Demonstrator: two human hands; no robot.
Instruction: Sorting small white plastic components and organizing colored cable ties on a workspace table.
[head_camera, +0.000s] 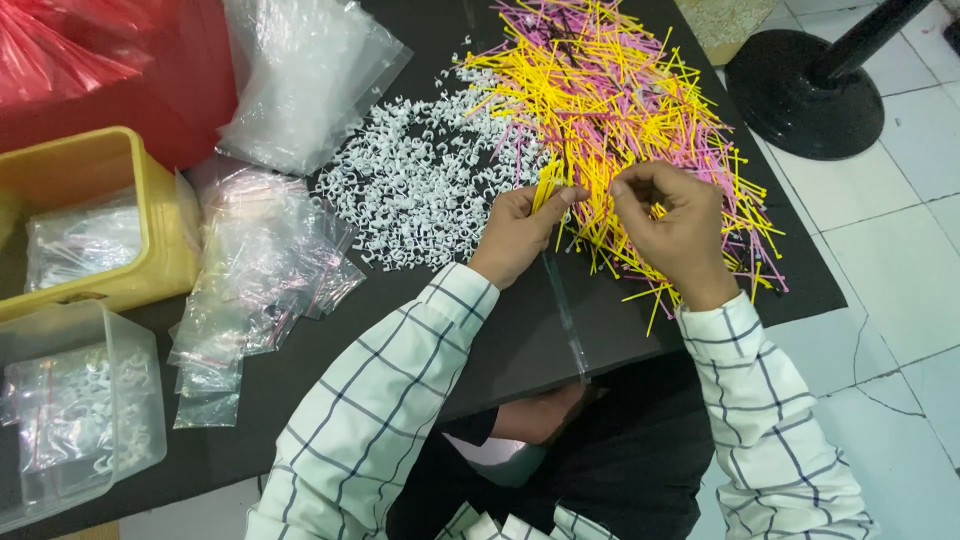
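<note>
Head view: yellow sticks (547, 186) inside left grip (520, 235).

Under the right hand (672, 232), part of the yellow and pink sticks (620, 90) is hidden, and how many the left hand (520, 235) pinches is unclear. Far left of the hands, the red bag (90, 70) and clear tub (75, 420) are cut off by the edge.

Bare black table (520, 340) near; white clips (420, 185), plastic bags (260, 270) crowd left.
</note>
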